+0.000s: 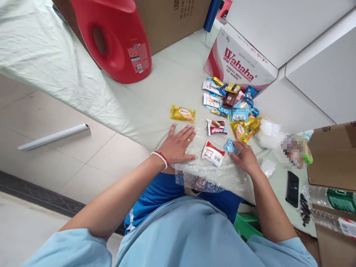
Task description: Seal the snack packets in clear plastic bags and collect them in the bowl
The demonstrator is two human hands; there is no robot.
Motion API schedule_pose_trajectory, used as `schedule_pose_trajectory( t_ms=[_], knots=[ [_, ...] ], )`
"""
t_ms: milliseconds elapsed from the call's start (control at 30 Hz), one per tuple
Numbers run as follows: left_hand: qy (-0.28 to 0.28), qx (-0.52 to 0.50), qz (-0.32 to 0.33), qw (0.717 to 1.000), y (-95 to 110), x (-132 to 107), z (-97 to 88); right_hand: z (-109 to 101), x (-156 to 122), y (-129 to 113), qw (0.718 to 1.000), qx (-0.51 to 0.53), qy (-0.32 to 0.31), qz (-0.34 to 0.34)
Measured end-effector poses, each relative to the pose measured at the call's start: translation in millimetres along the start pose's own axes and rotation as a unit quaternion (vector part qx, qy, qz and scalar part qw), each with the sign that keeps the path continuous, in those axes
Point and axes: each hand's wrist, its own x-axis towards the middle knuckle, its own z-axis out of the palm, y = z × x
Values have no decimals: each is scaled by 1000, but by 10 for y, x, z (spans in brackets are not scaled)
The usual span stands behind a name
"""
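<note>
My left hand (pixel 178 146) lies flat with its fingers spread on a clear plastic bag (pixel 236 176), which hangs over the table's front edge. Between thumb and fingers, my right hand (pixel 246 158) holds a small blue snack packet (pixel 230 145) low over the bag. A red and white wrapped snack (pixel 213 154) rests on the plastic between my hands. Just beyond it is a dark red and white snack packet (pixel 217 127). A yellow wrapped snack (pixel 183 114) lies past my left fingertips. Several mixed snack packets (pixel 229 100) form a heap farther back.
Behind the heap stands a Wahaha carton (pixel 240 61). A large red jug (pixel 116 40) is at the back left, beside a cardboard box (pixel 172 26). Crumpled clear plastic (pixel 269 132), a phone (pixel 292 189) and plastic bottles (pixel 328 198) are at the right.
</note>
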Motion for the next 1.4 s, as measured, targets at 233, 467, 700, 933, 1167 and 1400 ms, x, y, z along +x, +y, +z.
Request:
schedule_pose_trajectory(
  t_ms=[233, 467, 700, 933, 1167, 1400],
  knots=[
    [-8, 4, -4, 1000, 2, 14, -7, -34, -64, 78, 978, 125, 5, 166],
    [-6, 7, -8, 1000, 5, 31, 13, -75, -247, 50, 818, 481, 144, 283],
    [-8, 3, -10, 1000, 11, 32, 1, -542, -220, -15, 769, 515, 303, 226],
    [-12, 13, -16, 1000, 26, 36, 1, -265, 10, -709, 898, 434, -2, 71],
    [-5, 8, -11, 1000, 19, 30, 8, 111, 166, -952, 989, 137, 54, 9],
    [-3, 3, -11, 1000, 34, 24, -18, -55, 22, -1110, 996, 47, -31, -71]
  ],
)
